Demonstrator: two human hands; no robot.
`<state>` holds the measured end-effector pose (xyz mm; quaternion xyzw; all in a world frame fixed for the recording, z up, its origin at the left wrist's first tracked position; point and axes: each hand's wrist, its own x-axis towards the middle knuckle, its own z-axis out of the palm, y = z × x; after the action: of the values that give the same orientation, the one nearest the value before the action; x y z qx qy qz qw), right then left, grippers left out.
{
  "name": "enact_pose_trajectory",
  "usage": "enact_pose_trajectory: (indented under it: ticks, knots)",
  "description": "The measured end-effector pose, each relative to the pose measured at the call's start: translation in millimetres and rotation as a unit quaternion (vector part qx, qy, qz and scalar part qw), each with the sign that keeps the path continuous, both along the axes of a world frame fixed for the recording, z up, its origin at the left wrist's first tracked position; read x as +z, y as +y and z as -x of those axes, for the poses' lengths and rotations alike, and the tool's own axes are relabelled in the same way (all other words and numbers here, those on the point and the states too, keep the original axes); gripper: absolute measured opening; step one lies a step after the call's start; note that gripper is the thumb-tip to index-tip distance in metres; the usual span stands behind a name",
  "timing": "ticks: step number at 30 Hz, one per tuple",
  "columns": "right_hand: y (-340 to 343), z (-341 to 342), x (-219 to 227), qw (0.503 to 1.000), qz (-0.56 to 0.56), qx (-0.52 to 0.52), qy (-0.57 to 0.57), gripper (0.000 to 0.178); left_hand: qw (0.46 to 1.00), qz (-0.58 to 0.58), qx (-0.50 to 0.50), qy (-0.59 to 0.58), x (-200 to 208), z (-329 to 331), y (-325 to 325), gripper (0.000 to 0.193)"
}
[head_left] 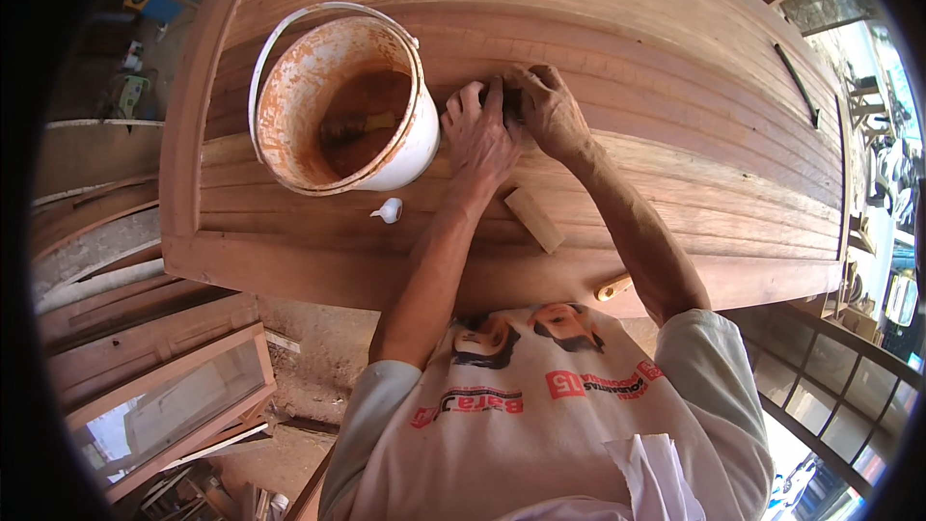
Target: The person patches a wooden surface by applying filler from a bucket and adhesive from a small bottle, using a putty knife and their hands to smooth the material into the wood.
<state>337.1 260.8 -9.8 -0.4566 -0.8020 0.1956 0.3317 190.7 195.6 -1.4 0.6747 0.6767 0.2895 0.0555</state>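
Note:
Both hands meet over the wooden door panel [675, 87] lying flat in front of me. My left hand [479, 130] has its fingers bent over a small dark thing [512, 104], and my right hand [552, 111] closes round its other side. Most of that thing is hidden by the fingers, so its kind does not show. Just left of my left hand stands a white bucket [417, 150], stained orange-brown inside, with its handle raised. A brush [357, 125] rests in the brown stuff at its bottom. Below my wrists lies a small wooden block [533, 220].
A small white nozzle-like piece [389, 211] lies beside the bucket. Near the panel's front edge is a light wooden handle [613, 287]. A dark thin bar [797, 85] lies at the far right. A glazed wooden frame [178, 405] leans at lower left, near stacked boards.

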Motion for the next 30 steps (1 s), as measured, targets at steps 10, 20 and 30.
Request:
enact_pose_trajectory:
  ticks: [10,20,30]
  knots:
    - [-8,10,-2,0.99,-0.08,0.019,-0.114,0.053,1.0,-0.02,-0.017,-0.016,-5,8,-2,0.04]
    - [-23,-34,37,0.999,0.035,-0.025,-0.019,0.036,0.999,-0.043,-0.019,-0.001,-14,9,0,0.044]
    - [-261,-143,92,0.899,0.295,-0.241,-0.217,0.042,0.994,0.009,-0.015,0.107,-11,1,4,0.066]
